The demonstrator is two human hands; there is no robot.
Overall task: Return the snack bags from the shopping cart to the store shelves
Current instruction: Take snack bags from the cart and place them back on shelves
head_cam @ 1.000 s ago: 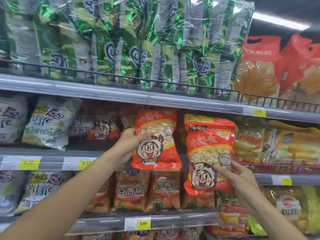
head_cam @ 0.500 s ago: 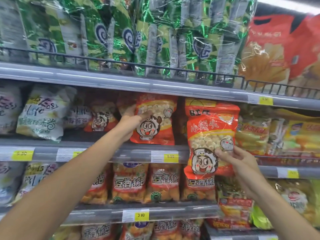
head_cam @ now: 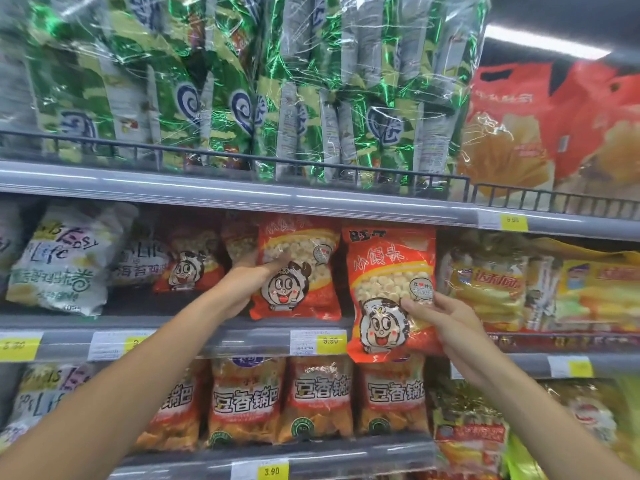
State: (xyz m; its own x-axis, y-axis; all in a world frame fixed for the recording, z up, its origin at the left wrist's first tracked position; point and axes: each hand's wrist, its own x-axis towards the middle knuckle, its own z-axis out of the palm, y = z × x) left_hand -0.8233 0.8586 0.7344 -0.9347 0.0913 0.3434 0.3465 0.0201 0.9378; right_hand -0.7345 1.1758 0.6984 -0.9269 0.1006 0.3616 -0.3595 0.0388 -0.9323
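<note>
My left hand (head_cam: 251, 284) grips a red snack bag (head_cam: 301, 271) with a cartoon face by its left edge. This bag stands upright inside the middle shelf (head_cam: 207, 336), its bottom on the shelf front. My right hand (head_cam: 440, 315) pinches a second red snack bag (head_cam: 388, 289) of the same kind by its lower right side. That bag hangs in front of the shelf edge, just right of the first one. A third bag of this kind (head_cam: 188, 268) sits further left on the same shelf.
White bags (head_cam: 59, 265) fill the middle shelf's left end and yellow packs (head_cam: 540, 289) its right. Green foil packs (head_cam: 242, 88) crowd the top shelf behind a black wire rail (head_cam: 242, 157). Orange bags (head_cam: 322, 396) line the lower shelf. The shopping cart is out of view.
My left hand has pushed its bag up and back onto the middle shelf. My right hand has lifted its bag higher, level with that shelf.
</note>
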